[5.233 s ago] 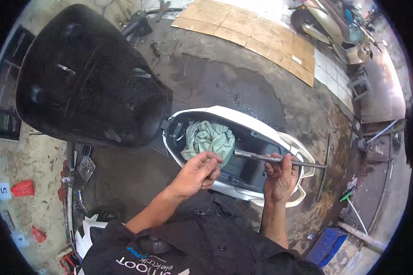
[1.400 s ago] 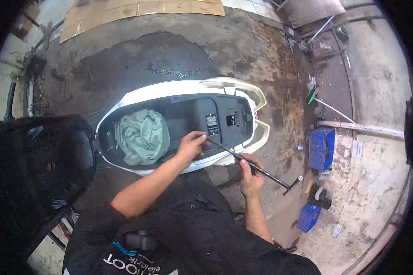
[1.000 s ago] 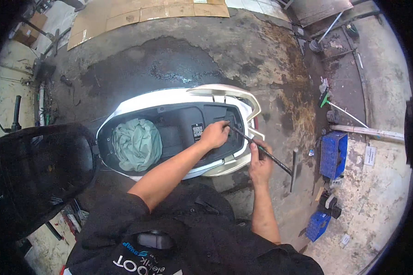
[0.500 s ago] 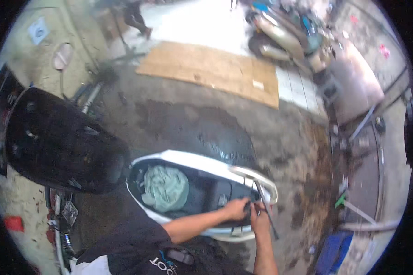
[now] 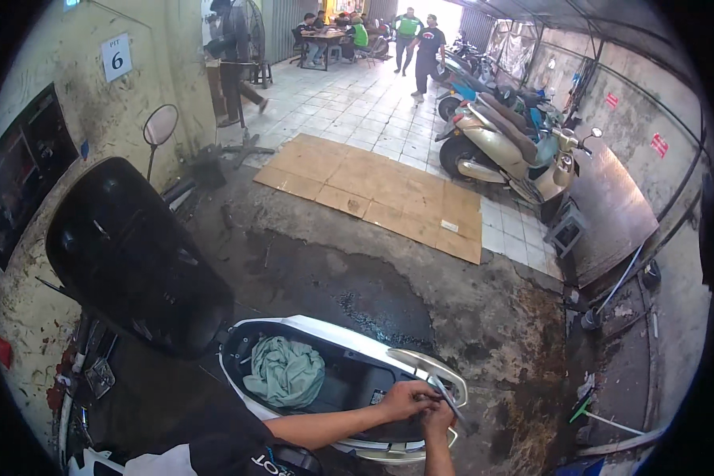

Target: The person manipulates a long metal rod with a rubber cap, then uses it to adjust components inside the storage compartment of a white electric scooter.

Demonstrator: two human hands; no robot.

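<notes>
A scooter's white rear body lies below me with its seat raised on the left. In its dark storage well sits a bunched pale green cloth. Over the tail end, by the cream grab rail, my left hand and my right hand are closed together, fingers touching. Between them is a slim rod-shaped metal tool, slanting across the tail; its exact kind is blurred and partly covered by the fingers.
A flat cardboard sheet lies on the floor ahead. Parked scooters line the right side, near a grey stool. Two people walk in the background; others sit at a table. A green-headed squeegee lies at right.
My view has tilted up, bringing the far room and people into sight. Both hands stay together at the scooter's tail, and the rod has changed its angle.
</notes>
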